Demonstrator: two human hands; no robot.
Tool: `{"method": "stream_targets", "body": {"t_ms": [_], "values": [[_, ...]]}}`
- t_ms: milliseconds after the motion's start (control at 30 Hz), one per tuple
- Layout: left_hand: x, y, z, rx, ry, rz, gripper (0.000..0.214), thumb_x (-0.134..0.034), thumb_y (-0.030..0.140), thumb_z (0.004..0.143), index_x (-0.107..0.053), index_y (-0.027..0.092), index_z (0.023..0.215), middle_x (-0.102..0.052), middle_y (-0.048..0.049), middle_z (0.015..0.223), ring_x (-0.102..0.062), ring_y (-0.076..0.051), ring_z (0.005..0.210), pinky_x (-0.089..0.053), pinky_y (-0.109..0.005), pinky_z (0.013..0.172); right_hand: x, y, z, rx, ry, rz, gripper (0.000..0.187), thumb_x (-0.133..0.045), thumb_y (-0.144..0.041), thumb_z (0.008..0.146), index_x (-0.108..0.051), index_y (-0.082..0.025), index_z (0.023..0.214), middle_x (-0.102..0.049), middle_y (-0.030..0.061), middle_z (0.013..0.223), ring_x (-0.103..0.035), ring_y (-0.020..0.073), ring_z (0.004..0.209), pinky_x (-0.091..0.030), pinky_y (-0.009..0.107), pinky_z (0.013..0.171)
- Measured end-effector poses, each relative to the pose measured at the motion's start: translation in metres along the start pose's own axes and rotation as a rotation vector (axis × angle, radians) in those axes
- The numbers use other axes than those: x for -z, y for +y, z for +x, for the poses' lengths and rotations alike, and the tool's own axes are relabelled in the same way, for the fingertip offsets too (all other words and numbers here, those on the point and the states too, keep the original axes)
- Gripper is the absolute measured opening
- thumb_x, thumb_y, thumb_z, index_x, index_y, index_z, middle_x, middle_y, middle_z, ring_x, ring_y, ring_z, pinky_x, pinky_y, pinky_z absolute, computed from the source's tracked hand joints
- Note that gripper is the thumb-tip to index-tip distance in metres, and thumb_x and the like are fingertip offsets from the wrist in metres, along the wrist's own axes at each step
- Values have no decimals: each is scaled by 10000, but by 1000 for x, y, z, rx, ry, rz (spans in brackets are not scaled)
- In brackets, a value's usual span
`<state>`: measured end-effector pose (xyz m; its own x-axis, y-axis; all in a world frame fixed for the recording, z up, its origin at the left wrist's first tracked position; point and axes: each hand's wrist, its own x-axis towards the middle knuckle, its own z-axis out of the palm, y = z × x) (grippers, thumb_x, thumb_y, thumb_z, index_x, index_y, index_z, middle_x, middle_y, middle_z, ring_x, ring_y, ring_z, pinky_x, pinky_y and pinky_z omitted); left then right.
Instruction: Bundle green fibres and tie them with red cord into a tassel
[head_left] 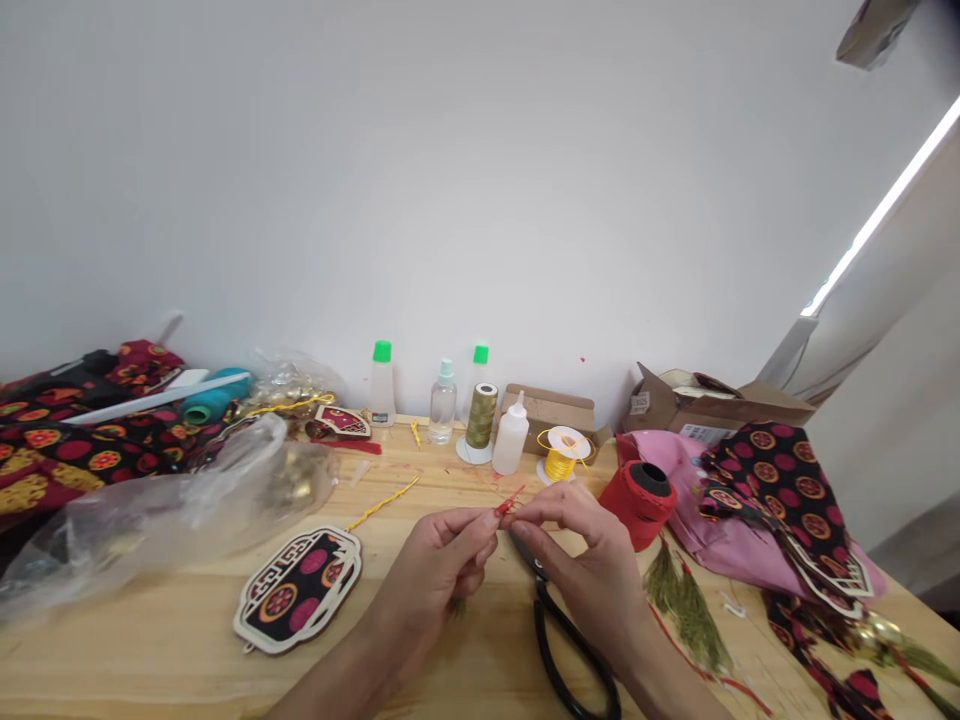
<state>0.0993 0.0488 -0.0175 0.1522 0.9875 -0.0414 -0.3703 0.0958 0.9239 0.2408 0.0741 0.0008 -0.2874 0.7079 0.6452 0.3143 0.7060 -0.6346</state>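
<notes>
Over the middle of the table, my left hand (450, 560) pinches a small tassel by its red cord top (504, 508). A few olive-green strands (457, 606) show below that hand, and the rest is hidden by the fingers. My right hand (581, 545) is closed in a pinch at the same red cord, fingertips almost touching the left ones. Black-handled scissors (551, 650) lie on the table under my right hand, their blades partly covered. To the left lies a wooden-framed fabric pendant (300, 590) with a yellow cord loop (382, 503).
Glue bottle (510, 437), green thread spool (481, 418), yellow cord spool (562, 456) and clear bottle (442, 405) stand along the wall. A red thread cone (639, 503) and green tassels (686, 610) are at right. Plastic bags (165, 510) and patterned fabric (82, 440) fill the left.
</notes>
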Motion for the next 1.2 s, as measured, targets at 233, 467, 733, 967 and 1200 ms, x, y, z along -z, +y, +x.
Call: {"method": "stream_targets", "body": {"t_ms": [233, 467, 733, 967, 1200], "values": [[-2, 0, -1, -22, -6, -4, 281, -509, 324, 743, -457, 136, 540, -250, 83, 483, -108, -45, 420, -58, -213, 387, -11, -4, -4, -68, 82, 19, 82, -565, -172, 707, -627, -201, 662, -591, 2, 611, -511, 139, 603, -400, 252, 540], [-5, 1, -2, -16, 13, -27, 319, -498, 328, 746, -400, 147, 502, -238, 87, 466, -103, -46, 414, -60, -213, 389, -19, -3, -9, -148, 163, 5, 51, -584, -198, 700, -631, -203, 679, -590, 0, 625, -487, 137, 596, -388, 244, 535], [-6, -1, 0, -71, 51, 15, 317, -487, 349, 750, -393, 154, 518, -238, 82, 485, -125, -52, 428, -76, -211, 395, -26, -1, -11, -189, 228, 65, 62, -591, -203, 699, -651, -206, 712, -601, 5, 646, -512, 143, 615, -406, 253, 552], [-9, -2, -1, -77, 83, 58, 307, -492, 359, 741, -402, 157, 528, -212, 85, 484, -134, -54, 430, -86, -212, 395, -31, 0, -12, -153, 279, 51, 65, -573, -193, 715, -637, -199, 718, -587, 13, 655, -515, 152, 656, -412, 267, 586], [-10, -1, -1, -94, 84, 83, 312, -492, 364, 741, -401, 160, 523, -222, 83, 483, -145, -55, 431, -98, -215, 396, -31, 0, -12, -73, 306, -27, 63, -573, -181, 706, -631, -194, 729, -591, 12, 643, -514, 153, 638, -421, 283, 593]]}}
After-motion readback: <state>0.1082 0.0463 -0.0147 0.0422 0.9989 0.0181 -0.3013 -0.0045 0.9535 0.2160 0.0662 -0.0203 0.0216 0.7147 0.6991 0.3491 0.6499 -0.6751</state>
